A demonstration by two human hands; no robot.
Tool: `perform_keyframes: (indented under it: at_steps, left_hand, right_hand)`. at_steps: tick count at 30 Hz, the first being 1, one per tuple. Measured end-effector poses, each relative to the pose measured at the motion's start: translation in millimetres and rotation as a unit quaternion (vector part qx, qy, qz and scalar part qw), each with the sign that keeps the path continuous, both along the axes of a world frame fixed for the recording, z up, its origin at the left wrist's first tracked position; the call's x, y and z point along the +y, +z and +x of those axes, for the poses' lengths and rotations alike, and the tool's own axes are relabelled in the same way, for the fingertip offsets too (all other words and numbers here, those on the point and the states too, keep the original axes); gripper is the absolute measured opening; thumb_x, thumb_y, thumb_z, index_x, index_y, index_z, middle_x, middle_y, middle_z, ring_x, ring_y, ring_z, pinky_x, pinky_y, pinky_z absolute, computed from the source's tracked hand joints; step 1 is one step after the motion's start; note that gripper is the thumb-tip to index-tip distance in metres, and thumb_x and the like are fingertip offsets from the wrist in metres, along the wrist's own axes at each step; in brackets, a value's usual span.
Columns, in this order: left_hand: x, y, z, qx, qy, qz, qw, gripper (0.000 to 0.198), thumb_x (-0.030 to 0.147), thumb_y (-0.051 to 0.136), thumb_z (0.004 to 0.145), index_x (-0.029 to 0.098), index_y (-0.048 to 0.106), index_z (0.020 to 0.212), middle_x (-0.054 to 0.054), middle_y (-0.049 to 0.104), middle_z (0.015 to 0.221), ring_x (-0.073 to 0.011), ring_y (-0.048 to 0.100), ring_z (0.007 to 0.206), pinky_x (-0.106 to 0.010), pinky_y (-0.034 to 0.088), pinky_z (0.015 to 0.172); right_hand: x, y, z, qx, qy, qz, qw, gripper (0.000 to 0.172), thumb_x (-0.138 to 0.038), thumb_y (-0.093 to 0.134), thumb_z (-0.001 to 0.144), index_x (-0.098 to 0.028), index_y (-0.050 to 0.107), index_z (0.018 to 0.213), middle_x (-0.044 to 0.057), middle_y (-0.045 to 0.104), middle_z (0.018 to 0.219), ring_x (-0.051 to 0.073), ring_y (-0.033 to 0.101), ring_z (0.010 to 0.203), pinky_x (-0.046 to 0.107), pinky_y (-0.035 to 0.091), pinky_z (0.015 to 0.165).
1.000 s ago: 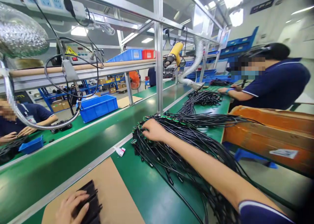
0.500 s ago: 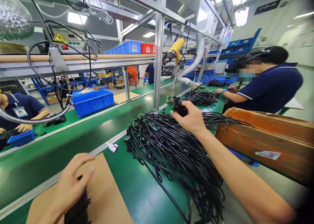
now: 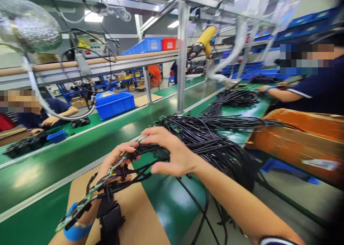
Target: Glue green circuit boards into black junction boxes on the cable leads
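My left hand [image 3: 111,164] is closed around a bunch of black cables with narrow green circuit boards [image 3: 100,184] at their ends. The boards slant down across my left wrist, and coloured wires show beside them. My right hand [image 3: 174,153] is just to the right, palm down over the cables, its fingers stretched and its thumb apart. Its fingertips are close to those of my left hand. Below the boards, a black plastic part [image 3: 110,216] lies over a brown cardboard sheet [image 3: 145,216]. A large pile of black cables [image 3: 215,141] spreads behind my right hand.
Another cable bundle [image 3: 236,97] lies farther back. A worn orange-brown box [image 3: 290,148] stands at the right, near a co-worker [image 3: 319,80]. Across the green bench, a blue bin [image 3: 115,105] sits near another person. A metal post [image 3: 183,58] rises behind the pile.
My right hand has come left from the back of the pile to beside my left hand. My left hand has risen from the cardboard and now holds the bunch. The view has shifted.
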State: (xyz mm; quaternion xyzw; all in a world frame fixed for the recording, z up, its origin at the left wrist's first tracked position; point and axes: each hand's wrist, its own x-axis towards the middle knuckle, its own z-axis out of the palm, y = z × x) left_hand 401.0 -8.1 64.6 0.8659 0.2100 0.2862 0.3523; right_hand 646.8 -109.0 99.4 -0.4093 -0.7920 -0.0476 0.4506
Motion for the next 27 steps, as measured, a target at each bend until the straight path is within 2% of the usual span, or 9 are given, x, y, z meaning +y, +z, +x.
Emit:
perform_keyframes:
  at_steps: [3, 6, 8, 11, 13, 16, 18, 22, 27]
  left_hand:
    - [2, 12.8, -17, -0.076, 0.005, -0.027, 0.997, 0.039, 0.052, 0.051, 0.088, 0.025, 0.059, 0.115, -0.009, 0.059, 0.119, -0.0298, 0.056, 0.111, -0.045, 0.052, 0.087]
    - [7, 22.2, -23, -0.132, 0.006, -0.041, 0.99, 0.044, 0.058, 0.053, 0.082, 0.028, 0.06, 0.113, -0.009, 0.061, 0.115, -0.0349, 0.054, 0.115, -0.046, 0.054, 0.085]
    - [4, 29.4, -25, -0.153, 0.007, -0.049, 0.987, 0.045, 0.058, 0.056, 0.08, 0.027, 0.06, 0.113, -0.009, 0.061, 0.115, -0.0353, 0.055, 0.114, -0.046, 0.055, 0.084]
    - [-10, 43.7, -27, -0.177, 0.021, -0.055, 0.982, 0.042, 0.05, 0.062, 0.078, 0.027, 0.059, 0.112, -0.008, 0.058, 0.118, -0.0344, 0.053, 0.116, -0.044, 0.051, 0.091]
    - [-16, 52.2, -31, -0.185, 0.032, -0.063, 0.98, 0.042, 0.043, 0.065, 0.078, 0.026, 0.056, 0.115, -0.008, 0.056, 0.122, -0.0333, 0.053, 0.117, -0.044, 0.049, 0.094]
    - [-7, 54.8, -45, -0.157, 0.007, -0.125, 0.98, 0.049, 0.042, 0.067, 0.076, 0.026, 0.05, 0.12, -0.009, 0.058, 0.119, -0.0308, 0.06, 0.105, -0.038, 0.054, 0.08]
    - [10, 48.7, -57, -0.147, -0.009, -0.159, 0.976, 0.052, 0.039, 0.071, 0.073, 0.025, 0.05, 0.119, -0.007, 0.063, 0.107, -0.0264, 0.064, 0.094, -0.031, 0.054, 0.071]
    - [43, 33.2, -76, -0.222, -0.018, -0.163, 0.961, 0.047, 0.045, 0.068, 0.076, 0.019, 0.056, 0.114, -0.006, 0.062, 0.1, -0.0219, 0.063, 0.091, -0.031, 0.051, 0.079]
    - [50, 35.6, -78, -0.298, -0.033, -0.176, 0.938, 0.029, 0.038, 0.066, 0.082, 0.021, 0.06, 0.105, -0.005, 0.062, 0.104, -0.0235, 0.065, 0.094, -0.042, 0.051, 0.089]
  right_hand:
    - [13, -29.0, 25, -0.038, -0.095, -0.14, 0.985, 0.115, -0.069, 0.073, 0.055, -0.017, 0.024, 0.146, 0.022, 0.032, 0.143, 0.039, 0.026, 0.134, 0.058, 0.023, 0.106]
    - [26, -64.4, 15, -0.062, -0.118, -0.215, 0.967, 0.138, -0.066, 0.078, 0.047, -0.014, 0.001, 0.15, 0.024, 0.04, 0.134, 0.041, 0.038, 0.125, 0.058, 0.03, 0.101]
    - [33, -83.5, -5, -0.036, -0.145, -0.204, 0.968, 0.125, -0.053, 0.077, 0.058, -0.013, 0.002, 0.149, 0.021, 0.047, 0.126, 0.036, 0.047, 0.116, 0.052, 0.038, 0.096]
    - [43, -94.9, -32, 0.022, -0.193, -0.166, 0.967, 0.077, -0.03, 0.057, 0.076, -0.013, 0.023, 0.143, 0.018, 0.05, 0.119, 0.029, 0.056, 0.103, 0.042, 0.047, 0.085]
    - [49, -86.6, -40, 0.047, -0.218, -0.144, 0.964, 0.061, -0.023, 0.047, 0.079, -0.013, 0.033, 0.137, 0.017, 0.05, 0.119, 0.026, 0.058, 0.097, 0.04, 0.048, 0.081]
    - [52, -52.2, -37, 0.036, -0.224, -0.127, 0.966, 0.044, -0.025, 0.044, 0.081, -0.014, 0.05, 0.123, 0.014, 0.057, 0.113, 0.024, 0.058, 0.093, 0.038, 0.046, 0.08]
    - [51, -22.3, -34, 0.01, -0.21, -0.146, 0.967, 0.031, -0.026, 0.042, 0.083, -0.019, 0.061, 0.105, 0.006, 0.064, 0.096, 0.021, 0.06, 0.085, 0.032, 0.045, 0.075]
    - [45, 25.2, -38, -0.044, -0.197, -0.186, 0.962, 0.026, -0.033, 0.043, 0.083, -0.023, 0.066, 0.081, 0.0, 0.064, 0.071, 0.017, 0.057, 0.067, 0.026, 0.039, 0.059]
    - [41, 43.3, -54, -0.002, -0.164, -0.178, 0.97, 0.024, -0.03, 0.045, 0.081, -0.022, 0.067, 0.082, -0.002, 0.061, 0.065, 0.015, 0.055, 0.061, 0.024, 0.038, 0.055]
